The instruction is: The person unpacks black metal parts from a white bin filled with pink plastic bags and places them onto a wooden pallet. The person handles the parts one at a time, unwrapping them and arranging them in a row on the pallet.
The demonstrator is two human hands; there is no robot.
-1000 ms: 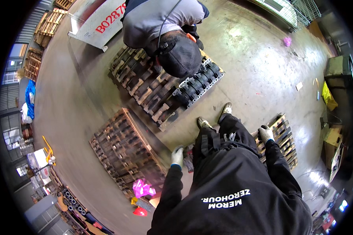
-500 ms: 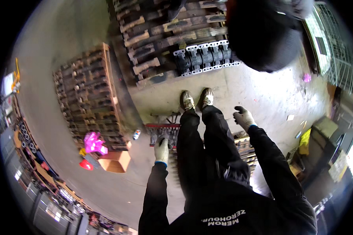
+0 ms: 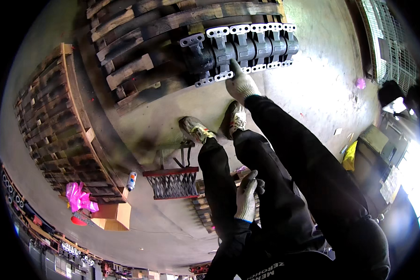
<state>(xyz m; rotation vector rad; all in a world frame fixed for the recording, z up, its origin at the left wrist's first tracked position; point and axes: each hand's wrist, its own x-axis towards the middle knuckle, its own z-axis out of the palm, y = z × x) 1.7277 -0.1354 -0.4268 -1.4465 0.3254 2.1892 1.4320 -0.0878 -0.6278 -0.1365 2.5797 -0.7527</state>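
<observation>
A row of black metal castings (image 3: 261, 48) with pale, drilled flanges lies along the near right edge of a wooden pallet (image 3: 172, 25). My right hand (image 3: 242, 86), in a white glove with dark fingertips, reaches forward to them. Its index finger is stretched out over the second casting from the left; whether it touches cannot be made out. The other fingers are mostly hidden. My left hand (image 3: 247, 198), gloved alike, hangs in front of my thighs with loosely bent fingers apart, and nothing shows in it.
Left of my feet stands a red-rimmed rack (image 3: 170, 173) of dark slats. Farther left are stacked pallets (image 3: 56, 126), a spray can (image 3: 131, 180), pink plastic (image 3: 79, 197) and a cardboard box (image 3: 112, 217). A wire cage (image 3: 396, 51) stands at the far right.
My right hand has moved forward to the castings. The left has moved from over the red-rimmed rack to before my legs. The large dark shape at the upper right is gone from there.
</observation>
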